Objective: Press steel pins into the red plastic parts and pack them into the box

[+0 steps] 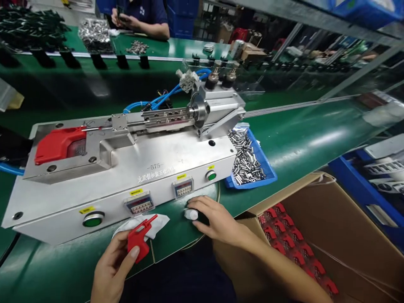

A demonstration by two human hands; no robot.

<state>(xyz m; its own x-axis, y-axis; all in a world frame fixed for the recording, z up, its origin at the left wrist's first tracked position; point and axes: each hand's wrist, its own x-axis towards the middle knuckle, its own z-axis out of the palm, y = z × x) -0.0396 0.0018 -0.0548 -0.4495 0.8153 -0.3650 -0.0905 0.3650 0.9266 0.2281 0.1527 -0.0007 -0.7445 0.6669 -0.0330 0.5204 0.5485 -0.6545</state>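
Observation:
My left hand [110, 269] is closed on a small red plastic part [139, 240] with a white cloth [143, 223] behind it, near the table's front edge. My right hand [214, 221] rests on the green table, fingers curled round a small white cylinder [191, 214]. Both hands sit just in front of a grey metal press machine [126, 176] marked 575. A larger red part [58, 144] lies in the machine's fixture at its left end. A pneumatic cylinder [217, 111] with blue hoses sits at its right end.
A blue tray [268, 168] of several small metal pins stands right of the machine. A cardboard box [315, 219] with rows of red parts is at lower right. Another person sits at the far bench [142, 19]. Green buttons [93, 219] and counters face me.

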